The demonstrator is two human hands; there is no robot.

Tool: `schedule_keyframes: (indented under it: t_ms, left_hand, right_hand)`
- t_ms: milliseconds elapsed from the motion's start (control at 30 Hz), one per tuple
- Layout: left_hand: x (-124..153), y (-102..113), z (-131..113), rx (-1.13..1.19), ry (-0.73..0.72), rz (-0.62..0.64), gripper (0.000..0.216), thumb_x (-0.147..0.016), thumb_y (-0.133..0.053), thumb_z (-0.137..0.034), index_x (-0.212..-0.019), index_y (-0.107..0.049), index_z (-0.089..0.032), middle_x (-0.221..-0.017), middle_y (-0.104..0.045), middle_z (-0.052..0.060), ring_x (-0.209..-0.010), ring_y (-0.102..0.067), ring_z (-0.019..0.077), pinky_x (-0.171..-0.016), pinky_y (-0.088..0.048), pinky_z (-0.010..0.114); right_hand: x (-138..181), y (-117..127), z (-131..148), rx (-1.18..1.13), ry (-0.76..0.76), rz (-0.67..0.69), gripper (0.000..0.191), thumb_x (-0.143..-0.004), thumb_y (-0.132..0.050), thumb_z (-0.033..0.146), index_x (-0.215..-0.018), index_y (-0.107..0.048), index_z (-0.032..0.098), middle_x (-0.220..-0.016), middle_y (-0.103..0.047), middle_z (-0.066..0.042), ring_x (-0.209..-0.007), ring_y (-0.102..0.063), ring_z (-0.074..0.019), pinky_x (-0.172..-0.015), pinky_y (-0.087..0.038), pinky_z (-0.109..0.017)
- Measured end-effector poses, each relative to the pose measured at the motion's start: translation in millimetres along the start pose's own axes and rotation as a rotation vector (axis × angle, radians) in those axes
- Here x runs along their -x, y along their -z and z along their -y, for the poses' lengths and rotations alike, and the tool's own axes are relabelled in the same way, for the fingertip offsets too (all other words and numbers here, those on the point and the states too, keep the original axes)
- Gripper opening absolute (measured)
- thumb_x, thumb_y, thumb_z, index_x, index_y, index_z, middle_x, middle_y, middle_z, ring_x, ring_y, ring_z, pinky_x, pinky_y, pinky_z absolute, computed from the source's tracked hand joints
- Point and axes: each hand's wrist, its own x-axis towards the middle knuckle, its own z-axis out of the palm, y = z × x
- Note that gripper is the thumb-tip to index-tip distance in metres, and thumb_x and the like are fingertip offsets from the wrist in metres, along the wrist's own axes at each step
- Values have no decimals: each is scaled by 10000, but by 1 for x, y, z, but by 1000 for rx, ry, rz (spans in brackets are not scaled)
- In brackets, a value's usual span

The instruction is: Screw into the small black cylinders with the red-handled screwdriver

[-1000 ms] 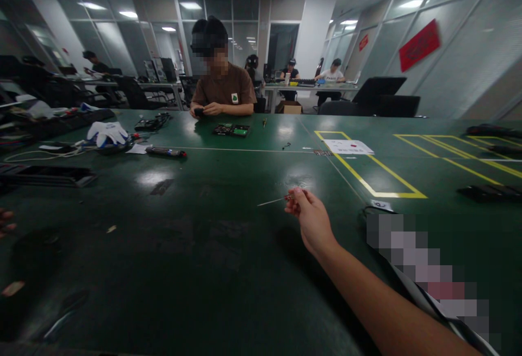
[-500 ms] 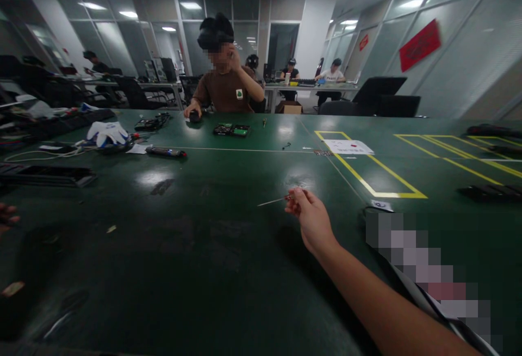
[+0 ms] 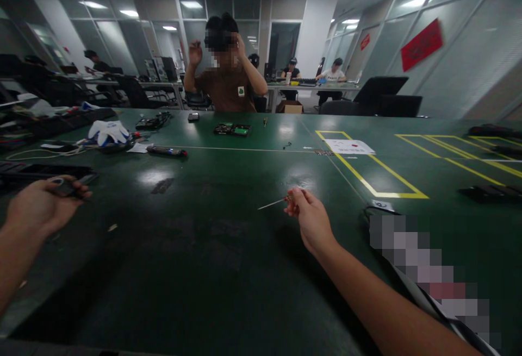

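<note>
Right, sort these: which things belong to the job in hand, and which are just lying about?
Probably the job's, being held:
thin metal rod, right grip
small dark object, left grip

Apparently lying about:
white glove
red-ended dark stick
white sheet

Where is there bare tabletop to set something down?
Widest: the glossy green tabletop between the left hand and the right hand with its thin metal rod, bar a small pale scrap. Smaller: inside the yellow tape outline, this side of the white paper sheet. Crowded: far left, around the white-and-blue fabric glove.
</note>
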Motion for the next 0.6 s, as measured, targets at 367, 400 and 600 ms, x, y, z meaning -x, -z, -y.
schedule_keyframes:
  t_ms: [367, 400, 600]
  left_hand:
    - [127, -141, 26, 204, 155, 770, 215, -797, -692, -283, -931, -595, -146, -873, -591, 48, -824, -573, 181, -752, -484, 288]
    - [140, -151, 29, 184, 147, 824, 268, -747, -742, -253, -948, -594, -155, -887, -592, 38, -826, -575, 172, -750, -471, 276]
    - [197, -191, 45, 5, 29, 1049, 291, -768, -732, -224, -1016, -584, -185, -966, -621, 40, -892, -589, 176, -865, -454, 317]
  right_hand:
    - [5, -2, 9, 58, 14, 28, 439, -811, -746, 618, -862, -758, 182, -644, -603, 4, -599, -528, -138, -581, -410, -290]
    - [5, -2, 9, 53, 20, 27, 434, -809, -749, 615, -839, -753, 182, -635, -595, 6, -596, -524, -136, -585, -416, -290]
    - [5, -2, 9, 30, 48, -3, 398, -813, -757, 594, -807, -707, 199, -655, -599, 13, -609, -540, -136, -593, -440, -285]
